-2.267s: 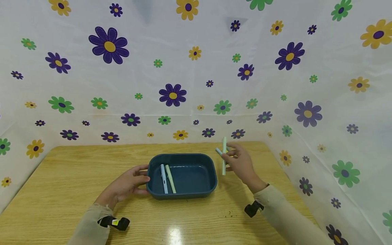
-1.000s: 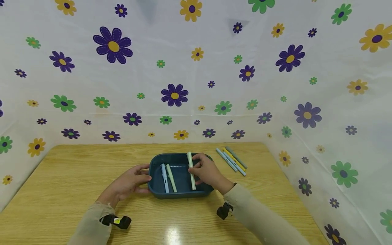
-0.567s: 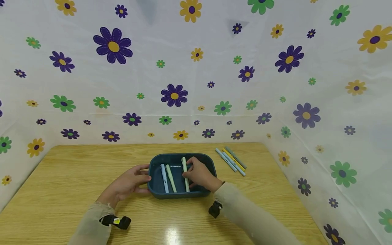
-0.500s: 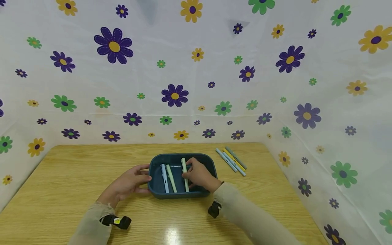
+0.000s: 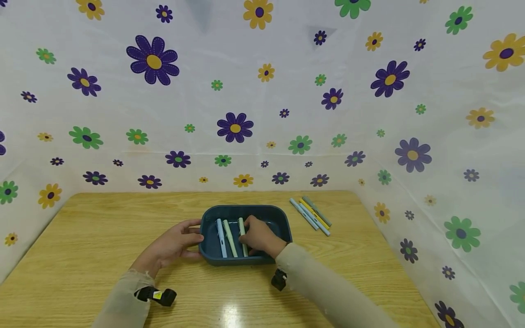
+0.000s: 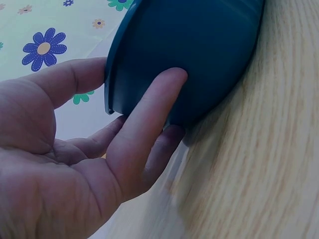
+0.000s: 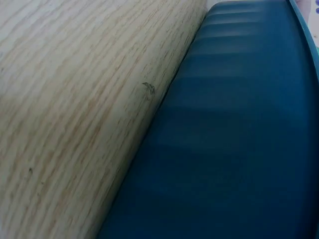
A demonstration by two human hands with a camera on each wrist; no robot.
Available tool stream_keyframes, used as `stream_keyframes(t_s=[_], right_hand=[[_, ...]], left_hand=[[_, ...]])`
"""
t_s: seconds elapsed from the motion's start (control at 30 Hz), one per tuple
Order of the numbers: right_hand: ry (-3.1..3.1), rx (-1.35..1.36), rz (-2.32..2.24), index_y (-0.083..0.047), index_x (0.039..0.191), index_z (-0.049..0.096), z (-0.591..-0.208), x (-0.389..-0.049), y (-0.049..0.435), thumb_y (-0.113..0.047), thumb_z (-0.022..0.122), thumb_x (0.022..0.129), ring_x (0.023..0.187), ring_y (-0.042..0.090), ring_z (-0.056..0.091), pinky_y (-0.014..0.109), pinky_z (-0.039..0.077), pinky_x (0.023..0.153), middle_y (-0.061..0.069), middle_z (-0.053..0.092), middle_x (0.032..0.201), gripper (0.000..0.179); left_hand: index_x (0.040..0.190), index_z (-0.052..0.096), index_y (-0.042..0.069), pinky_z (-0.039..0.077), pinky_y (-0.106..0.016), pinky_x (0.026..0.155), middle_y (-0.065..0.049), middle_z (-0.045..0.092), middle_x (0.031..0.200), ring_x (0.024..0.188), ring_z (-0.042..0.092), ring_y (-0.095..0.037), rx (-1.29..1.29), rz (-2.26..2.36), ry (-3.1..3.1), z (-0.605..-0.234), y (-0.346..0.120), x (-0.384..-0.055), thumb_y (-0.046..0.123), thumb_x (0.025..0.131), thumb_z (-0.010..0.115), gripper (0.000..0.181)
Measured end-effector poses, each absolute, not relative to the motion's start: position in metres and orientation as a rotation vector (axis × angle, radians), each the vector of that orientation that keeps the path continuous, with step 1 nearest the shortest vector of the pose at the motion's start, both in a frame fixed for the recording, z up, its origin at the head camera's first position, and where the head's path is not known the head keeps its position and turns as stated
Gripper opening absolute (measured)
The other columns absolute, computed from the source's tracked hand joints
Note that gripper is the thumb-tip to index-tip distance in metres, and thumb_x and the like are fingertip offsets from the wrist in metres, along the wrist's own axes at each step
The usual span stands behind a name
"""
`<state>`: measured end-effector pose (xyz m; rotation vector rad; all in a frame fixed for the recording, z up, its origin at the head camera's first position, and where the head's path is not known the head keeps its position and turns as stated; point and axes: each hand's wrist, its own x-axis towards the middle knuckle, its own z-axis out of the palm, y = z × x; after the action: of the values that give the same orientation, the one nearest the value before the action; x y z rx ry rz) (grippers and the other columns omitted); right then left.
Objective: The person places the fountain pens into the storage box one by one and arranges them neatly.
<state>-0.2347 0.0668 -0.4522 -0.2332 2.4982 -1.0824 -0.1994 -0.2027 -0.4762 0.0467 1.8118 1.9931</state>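
A dark teal plastic tray sits on the table. My left hand rests against its left end; in the left wrist view the thumb lies straight on the outer wall and the other fingers touch near the rim and lower edge. Inside the tray, my right hand pinches a pale green pen between thumb and fingers, partly covering it. Left of it lie a light blue pen and another pale green pen, side by side. The right wrist view shows only the tray's outer wall and table.
On the wooden table, right of the tray, several pens lie together: light blue pens, a yellow pen and a grey-green pen. A white flowered cloth encloses the back and sides.
My right hand has brought the pale green pen from above the table at right into the tray, then lower and leftward beside the other two. My left hand has stayed at the tray's end.
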Motion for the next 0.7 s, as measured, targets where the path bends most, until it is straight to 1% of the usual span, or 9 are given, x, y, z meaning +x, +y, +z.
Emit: stream_keyframes(t_s=[0.13, 0.33, 0.47, 0.7], right_hand=[[2.488, -0.215, -1.084, 0.001, 0.134, 0.050, -0.4546, -0.2352, 0.0627, -0.008, 0.073, 0.096, 0.060, 0.024, 0.068, 0.035, 0.061, 0.054, 0.013, 0.062, 0.098, 0.046], [2.447, -0.203, -1.116, 0.001, 0.134, 0.051, -0.4543, -0.2348, 0.0603, -0.009, 0.074, 0.096, 0.062, 0.025, 0.068, 0.037, 0.061, 0.055, 0.016, 0.061, 0.108, 0.046], [2.412, -0.192, -1.144, 0.001, 0.135, 0.050, -0.4525, -0.2346, 0.0614, -0.010, 0.074, 0.095, 0.064, 0.026, 0.069, 0.037, 0.062, 0.057, 0.016, 0.061, 0.107, 0.048], [2.381, -0.207, -1.179, 0.001, 0.139, 0.049, -0.4478, -0.2327, 0.0697, -0.012, 0.077, 0.094, 0.070, 0.023, 0.069, 0.036, 0.062, 0.059, 0.011, 0.064, 0.099, 0.055]], left_hand=[[0.161, 0.022, 0.000, 0.061, -0.051, 0.089, -0.034, 0.036, 0.153, 0.122, 0.062, -0.035, 0.048, 1.989, 1.819, -0.4753, -0.2023, -0.1992, 0.006, 0.101, 0.062, 0.073], [0.161, 0.022, 0.000, 0.061, -0.051, 0.089, -0.034, 0.036, 0.153, 0.121, 0.062, -0.034, 0.056, 1.981, 1.824, -0.4755, -0.2020, -0.1994, 0.007, 0.101, 0.063, 0.073], [0.161, 0.023, 0.000, 0.061, -0.051, 0.089, -0.034, 0.036, 0.153, 0.124, 0.061, -0.035, 0.055, 1.984, 1.823, -0.4746, -0.2020, -0.1989, 0.006, 0.101, 0.063, 0.073], [0.161, 0.022, 0.000, 0.061, -0.051, 0.089, -0.034, 0.036, 0.153, 0.124, 0.060, -0.034, 0.065, 1.982, 1.829, -0.4749, -0.2023, -0.1987, 0.007, 0.101, 0.062, 0.073]])
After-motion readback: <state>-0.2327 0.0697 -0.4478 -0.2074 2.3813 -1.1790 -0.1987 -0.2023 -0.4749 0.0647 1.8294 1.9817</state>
